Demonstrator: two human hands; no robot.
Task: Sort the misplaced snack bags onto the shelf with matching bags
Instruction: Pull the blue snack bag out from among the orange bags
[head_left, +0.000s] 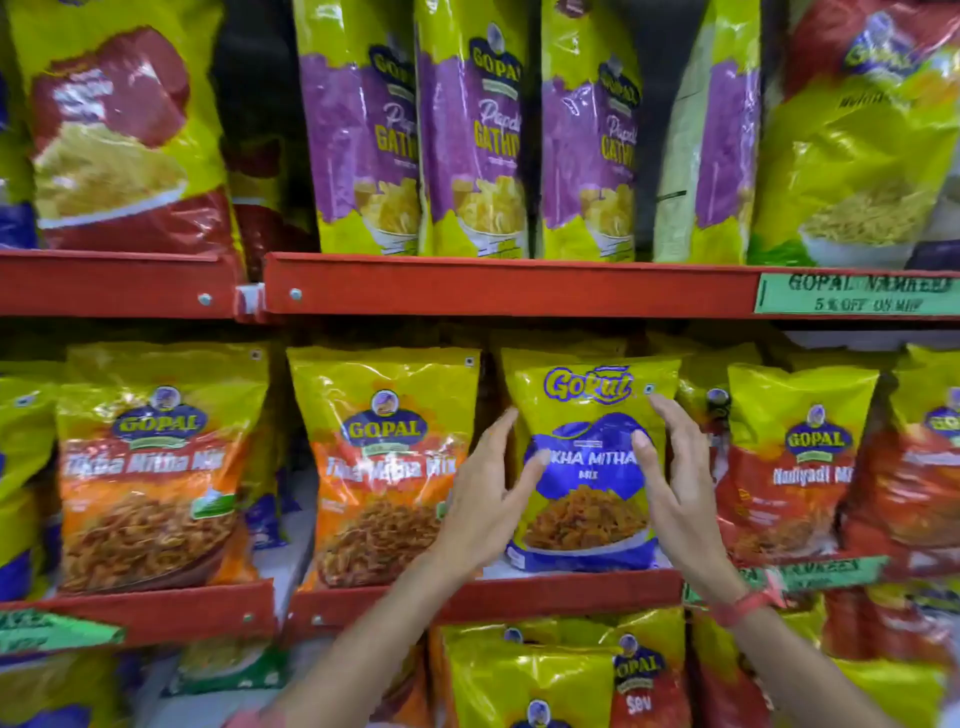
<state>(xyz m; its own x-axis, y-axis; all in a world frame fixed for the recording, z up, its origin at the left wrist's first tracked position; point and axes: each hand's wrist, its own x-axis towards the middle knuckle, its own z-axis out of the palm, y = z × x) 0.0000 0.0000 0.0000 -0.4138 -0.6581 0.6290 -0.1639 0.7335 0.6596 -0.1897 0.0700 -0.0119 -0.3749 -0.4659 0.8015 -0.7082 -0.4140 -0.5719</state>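
A yellow bag with a blue panel, the Tikha Mitha Mix bag (589, 467), stands upright on the middle shelf (483, 597). My left hand (488, 499) is at its left edge and my right hand (675, 483) at its right edge, fingers spread, thumbs resting on the front of the bag. Whether the palms press the sides I cannot tell. To its left stand two orange Tikha Mitha Mix bags (384, 467) (156, 467). To its right stand red Nadiyadi Mix bags (795, 462).
The upper shelf (509, 286) holds purple Papdi Gathiya bags (472, 130), a red bag (124, 130) at left and a yellow-green bag (857, 145) at right. Below, Sev bags (571, 680) fill the lower shelf. Green price tags (857, 293) hang on the shelf edges.
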